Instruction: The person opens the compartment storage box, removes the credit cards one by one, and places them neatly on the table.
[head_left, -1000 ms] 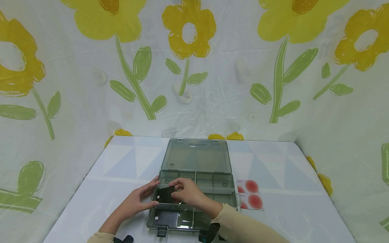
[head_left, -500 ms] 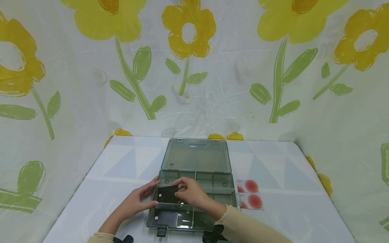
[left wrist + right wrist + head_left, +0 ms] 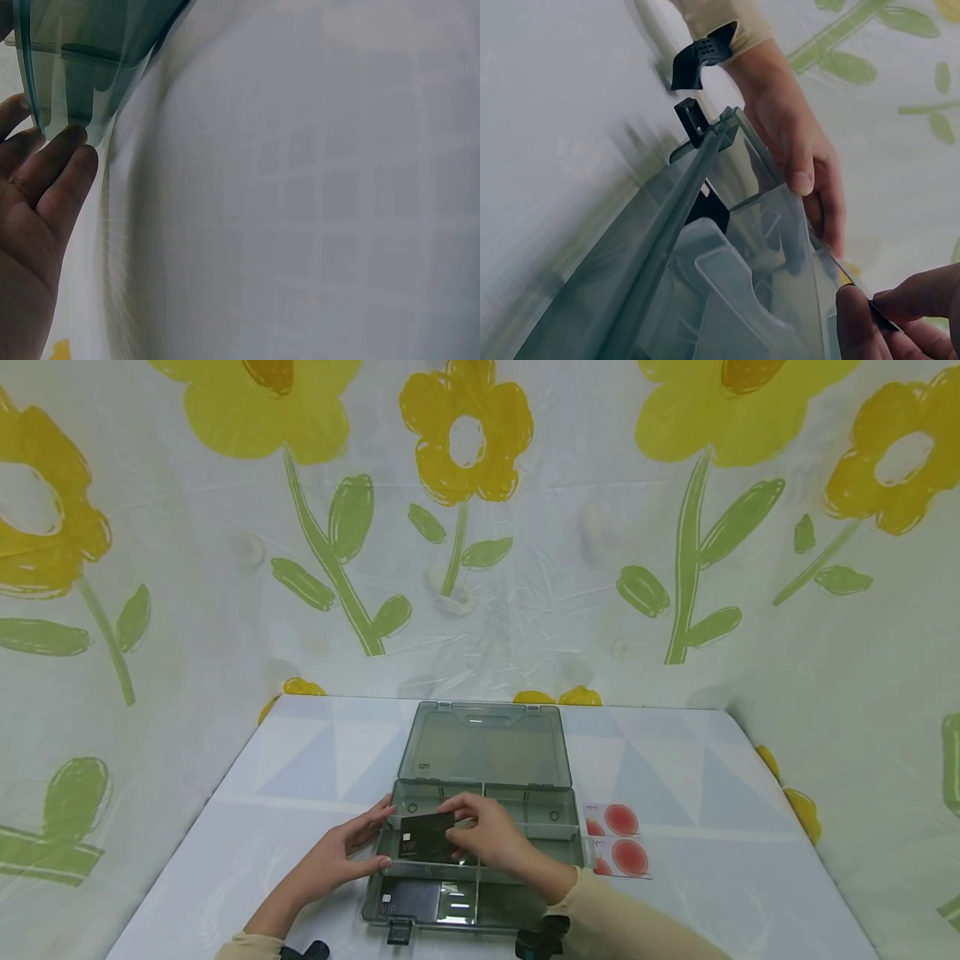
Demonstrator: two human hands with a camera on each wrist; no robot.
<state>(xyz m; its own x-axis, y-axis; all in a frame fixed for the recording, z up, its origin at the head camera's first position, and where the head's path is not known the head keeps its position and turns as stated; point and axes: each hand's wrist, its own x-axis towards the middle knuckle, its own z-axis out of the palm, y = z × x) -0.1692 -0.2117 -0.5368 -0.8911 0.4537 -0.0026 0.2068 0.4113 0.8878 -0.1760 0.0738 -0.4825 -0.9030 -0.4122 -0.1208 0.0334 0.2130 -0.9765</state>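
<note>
My right hand [image 3: 495, 837] pinches a black VIP card [image 3: 422, 838] by its right end, thumb on the near face. The card stands tilted over the middle left compartment of a translucent grey-green divided box [image 3: 486, 745]. My left hand [image 3: 337, 853] rests at the box's left side, thumb and fingers spread along the edge. In the left wrist view, fairly straight fingers [image 3: 71, 176] touch the outer wall. Another VIP card [image 3: 408, 898] lies in the front left compartment. The right wrist view shows the pinched card [image 3: 885, 321] nearly edge-on.
The box's lid is swung back away from me, and a dark latch [image 3: 400, 932] hangs at its front. Two white cards with red round prints, one upper [image 3: 611, 819] and one lower [image 3: 621, 857], lie just right of the box. Flower-printed sheeting [image 3: 555, 552] encloses the table.
My right hand has drawn the black card rightward and slightly up, turning its face toward the head camera so that the VIP lettering shows. The left hand has stayed in place.
</note>
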